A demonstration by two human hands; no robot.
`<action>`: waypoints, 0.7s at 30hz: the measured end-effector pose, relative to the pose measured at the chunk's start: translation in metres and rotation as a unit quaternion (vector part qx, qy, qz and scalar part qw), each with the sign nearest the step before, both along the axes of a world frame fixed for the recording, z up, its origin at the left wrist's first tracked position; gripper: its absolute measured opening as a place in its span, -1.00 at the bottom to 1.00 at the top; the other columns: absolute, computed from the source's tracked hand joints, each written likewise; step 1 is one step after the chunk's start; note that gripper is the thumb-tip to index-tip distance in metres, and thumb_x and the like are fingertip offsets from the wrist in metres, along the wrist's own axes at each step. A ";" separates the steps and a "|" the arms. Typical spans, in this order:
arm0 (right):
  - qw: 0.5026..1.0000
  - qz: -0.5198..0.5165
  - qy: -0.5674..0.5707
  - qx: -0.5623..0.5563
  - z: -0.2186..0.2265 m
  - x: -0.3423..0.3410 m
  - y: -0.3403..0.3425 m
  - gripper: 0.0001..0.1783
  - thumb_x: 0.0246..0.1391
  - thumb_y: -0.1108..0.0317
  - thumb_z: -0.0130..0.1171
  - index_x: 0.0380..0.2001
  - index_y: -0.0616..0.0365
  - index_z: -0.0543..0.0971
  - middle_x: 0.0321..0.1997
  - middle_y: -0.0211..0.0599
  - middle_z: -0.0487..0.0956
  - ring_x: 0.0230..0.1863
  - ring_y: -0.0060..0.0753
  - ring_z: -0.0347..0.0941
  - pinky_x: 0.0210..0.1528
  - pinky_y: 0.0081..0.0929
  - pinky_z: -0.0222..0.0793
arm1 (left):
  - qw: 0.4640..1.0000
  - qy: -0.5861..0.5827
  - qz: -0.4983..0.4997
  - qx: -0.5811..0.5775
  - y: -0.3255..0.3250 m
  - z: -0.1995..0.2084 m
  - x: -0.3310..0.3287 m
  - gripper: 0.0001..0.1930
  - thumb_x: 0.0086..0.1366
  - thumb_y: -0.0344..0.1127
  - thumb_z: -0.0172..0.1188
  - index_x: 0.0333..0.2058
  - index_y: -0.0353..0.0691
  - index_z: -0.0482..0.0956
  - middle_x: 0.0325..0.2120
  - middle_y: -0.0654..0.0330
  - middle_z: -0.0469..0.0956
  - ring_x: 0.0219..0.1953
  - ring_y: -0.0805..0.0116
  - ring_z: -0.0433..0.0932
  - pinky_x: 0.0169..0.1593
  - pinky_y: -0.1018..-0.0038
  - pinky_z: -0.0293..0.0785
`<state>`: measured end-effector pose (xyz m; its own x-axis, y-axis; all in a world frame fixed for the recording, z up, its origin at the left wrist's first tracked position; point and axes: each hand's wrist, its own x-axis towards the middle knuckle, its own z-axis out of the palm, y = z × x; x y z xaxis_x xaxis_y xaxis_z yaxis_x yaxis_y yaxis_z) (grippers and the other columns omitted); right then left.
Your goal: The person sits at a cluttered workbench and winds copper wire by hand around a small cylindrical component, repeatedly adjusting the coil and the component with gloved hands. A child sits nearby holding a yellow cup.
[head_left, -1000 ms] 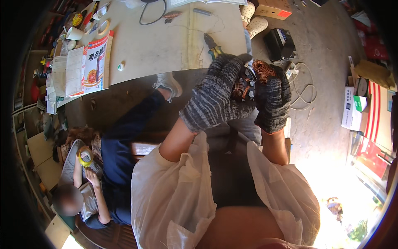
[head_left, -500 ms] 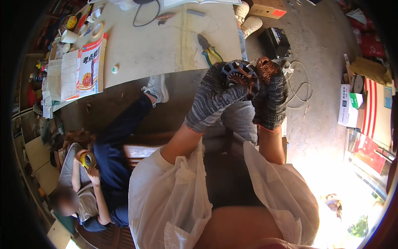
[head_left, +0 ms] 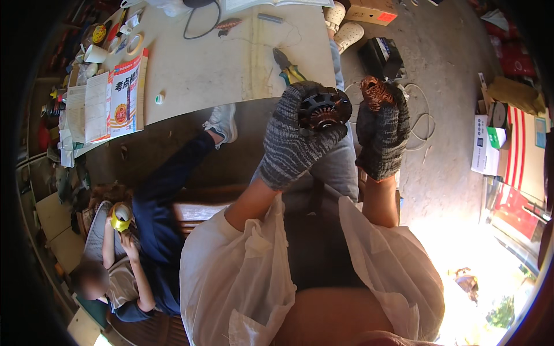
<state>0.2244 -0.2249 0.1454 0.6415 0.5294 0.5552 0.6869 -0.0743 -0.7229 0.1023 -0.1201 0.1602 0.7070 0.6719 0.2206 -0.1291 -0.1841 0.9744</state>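
Observation:
Both my hands wear dark grey knitted gloves. My left hand [head_left: 297,132] is closed round a dark, ring-shaped motor stator [head_left: 325,109], whose slotted opening with copper-coloured windings faces up. To its right, my right hand [head_left: 384,130] grips a bundle of copper wire [head_left: 376,93] that sticks out above the fingers. A gap separates the two hands. Just beyond my left hand, pliers [head_left: 287,65] with yellow and green handles lie at the table's edge, the handle ends partly hidden by the glove.
The pale table [head_left: 196,75] carries a book [head_left: 128,95], tape rolls, a white cup [head_left: 95,54] and a small grey rod [head_left: 270,18]. A black battery [head_left: 382,57] and a cable [head_left: 430,124] lie on the floor. At left, a seated person holds a yellow roll [head_left: 121,218].
My hands have moved apart: the right one, with the copper wire, shifted right from the stator. The stator has turned in my left hand. The seated person's roll has tilted.

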 end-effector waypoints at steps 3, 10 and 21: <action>0.998 -0.015 0.010 -0.056 0.006 0.005 0.001 -0.65 0.05 0.32 0.02 -0.08 0.21 0.39 -0.15 -0.20 0.48 -0.18 -0.28 0.44 -0.17 -0.41 0.39 | 0.997 0.031 -0.032 0.055 0.006 -0.002 -0.001 -0.43 -0.15 -0.32 0.39 -0.13 -0.24 0.35 -0.24 0.06 0.49 -0.20 0.17 0.53 -0.12 0.39 0.47; 0.982 0.009 -0.179 -0.067 0.004 0.011 0.017 -0.69 -0.12 0.60 0.11 -0.21 0.23 0.44 -0.19 -0.06 0.46 -0.21 -0.08 0.44 -0.20 -0.33 0.40 | 0.974 0.126 -0.104 0.159 0.022 0.011 -0.006 -0.36 -0.18 -0.35 0.40 -0.06 -0.25 0.33 -0.19 0.02 0.48 -0.15 0.17 0.52 -0.08 0.39 0.49; 0.724 0.094 0.638 0.243 -0.029 0.026 0.042 -0.63 0.04 0.16 0.17 -0.11 0.07 0.44 -0.30 -0.39 0.52 -0.37 -0.49 0.42 -0.36 -0.57 0.34 | 0.962 0.101 -0.093 0.235 0.023 -0.006 -0.011 -0.38 -0.17 -0.28 0.39 -0.09 -0.27 0.34 -0.17 -0.03 0.45 -0.16 0.09 0.50 -0.11 0.36 0.46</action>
<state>0.2501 -0.1831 0.1161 0.7377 0.6159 -0.2766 -0.5998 0.4097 -0.6873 0.0910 -0.0973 0.1538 0.8658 0.3890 0.3148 -0.0188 -0.6033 0.7973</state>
